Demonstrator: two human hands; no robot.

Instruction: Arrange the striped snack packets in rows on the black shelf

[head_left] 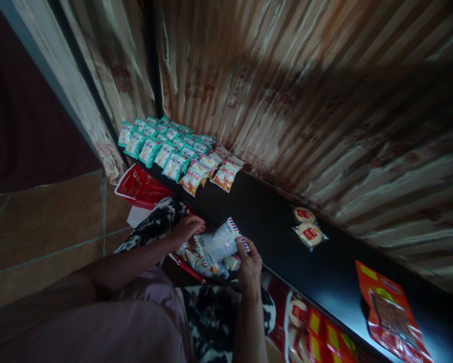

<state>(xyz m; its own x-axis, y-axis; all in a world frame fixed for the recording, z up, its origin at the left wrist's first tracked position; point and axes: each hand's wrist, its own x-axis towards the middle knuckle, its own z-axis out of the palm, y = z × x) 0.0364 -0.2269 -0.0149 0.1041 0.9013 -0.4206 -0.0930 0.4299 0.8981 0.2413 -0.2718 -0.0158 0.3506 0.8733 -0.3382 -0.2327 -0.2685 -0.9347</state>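
Observation:
My right hand [249, 259] pinches a snack bag [219, 243] by its striped end. The bag's pale, printed back faces up and it tilts over a red basket [188, 267] between my knees. My left hand [190, 228] is just beside the bag's left edge, fingers loosely stretched and apparently holding nothing. More snack bags [197, 259] lie in the basket below. On the black shelf ahead stand several orange-and-white snack bags [226, 174], placed against rows of teal snack bags [150, 150].
A second red basket [139, 186] sits on the tiled floor at left. Further along the black shelf [272, 227] lie two clear-wrapped round biscuits [310, 235] and a red-orange packet [391, 310]. Another container with red packets [321, 333] is below. A pleated curtain [305, 101] hangs behind.

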